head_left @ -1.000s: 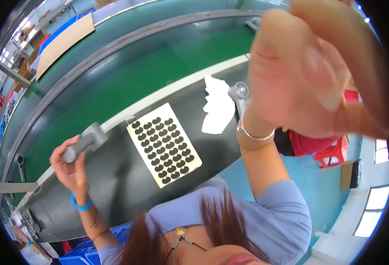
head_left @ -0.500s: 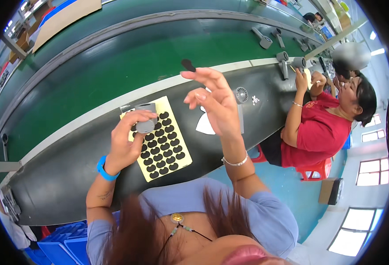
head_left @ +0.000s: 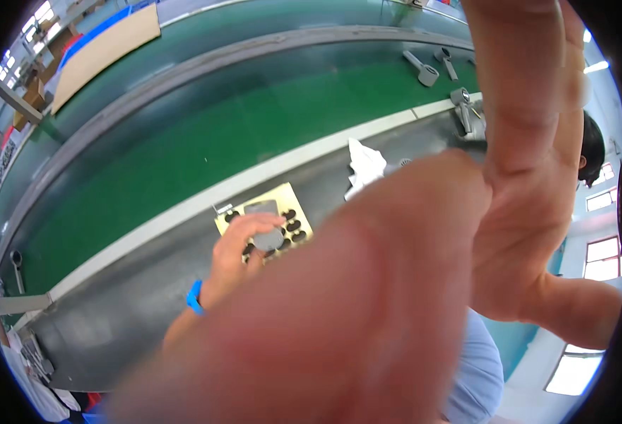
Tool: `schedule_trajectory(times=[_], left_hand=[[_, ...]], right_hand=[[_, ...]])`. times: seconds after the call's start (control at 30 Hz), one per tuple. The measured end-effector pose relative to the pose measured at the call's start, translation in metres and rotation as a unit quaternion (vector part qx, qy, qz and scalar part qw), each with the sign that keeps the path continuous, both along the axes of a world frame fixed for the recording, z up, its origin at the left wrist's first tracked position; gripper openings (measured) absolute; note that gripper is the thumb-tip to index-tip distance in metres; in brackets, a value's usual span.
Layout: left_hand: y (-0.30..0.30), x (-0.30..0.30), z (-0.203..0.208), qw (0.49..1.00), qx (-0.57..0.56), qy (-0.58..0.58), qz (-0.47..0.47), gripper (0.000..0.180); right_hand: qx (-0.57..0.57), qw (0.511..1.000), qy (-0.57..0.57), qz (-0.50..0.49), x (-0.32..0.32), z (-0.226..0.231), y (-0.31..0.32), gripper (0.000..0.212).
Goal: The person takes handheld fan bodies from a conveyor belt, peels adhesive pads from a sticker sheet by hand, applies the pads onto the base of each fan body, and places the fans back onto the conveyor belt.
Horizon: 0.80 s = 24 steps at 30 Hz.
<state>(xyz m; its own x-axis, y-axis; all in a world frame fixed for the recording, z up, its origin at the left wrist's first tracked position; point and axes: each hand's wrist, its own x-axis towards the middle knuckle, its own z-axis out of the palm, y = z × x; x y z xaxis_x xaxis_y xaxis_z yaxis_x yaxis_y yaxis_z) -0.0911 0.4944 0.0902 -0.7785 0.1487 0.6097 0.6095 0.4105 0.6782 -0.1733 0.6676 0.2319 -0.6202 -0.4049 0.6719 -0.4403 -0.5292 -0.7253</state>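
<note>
My left hand (head_left: 229, 258), with a blue band at the wrist, has its fingers curled round a grey round part (head_left: 268, 239). It is over a yellow sheet (head_left: 284, 191) that bears rows of small black oval pieces (head_left: 297, 237). A flat grey piece (head_left: 261, 207) lies beyond the fingers. Very near the camera, my right hand (head_left: 516, 191) fills much of the view, blurred, with thumb and fingers spread apart. No black piece shows in it. It hides the right of the bench and part of the sheet.
A crumpled white sheet (head_left: 365, 166) lies on the dark bench (head_left: 131, 304). Beyond a pale rail runs a green belt (head_left: 184, 141) with grey handled parts (head_left: 424, 71) at far right. Another person's dark-haired head (head_left: 593, 148) shows behind my right hand.
My right hand has risen from above the bench to close before the camera; the black piece at its fingertips is out of sight. My left hand keeps the grey part. The view has shifted.
</note>
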Motion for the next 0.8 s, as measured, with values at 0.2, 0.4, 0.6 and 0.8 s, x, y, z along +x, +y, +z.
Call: schedule_trajectory(times=[0.2, 0.4, 0.6, 0.8], left_hand=[[0.0, 0.017, -0.002, 0.996, 0.062, -0.052, -0.034, 0.038], [-0.001, 0.011, -0.012, 0.997, 0.04, -0.017, -0.059, 0.038], [-0.001, -0.002, -0.01, 0.996, 0.042, -0.042, -0.068, 0.04], [-0.003, -0.003, -0.016, 0.994, 0.101, -0.05, -0.012, 0.036]], right_hand=[[-0.038, 0.995, 0.088, -0.021, -0.024, 0.026, 0.0, 0.087], [-0.017, 0.995, 0.095, -0.035, -0.023, 0.025, 0.02, 0.088], [-0.005, 0.999, 0.042, -0.024, -0.026, 0.009, 0.035, 0.088], [0.031, 0.999, 0.012, 0.009, -0.021, 0.002, 0.049, 0.089]])
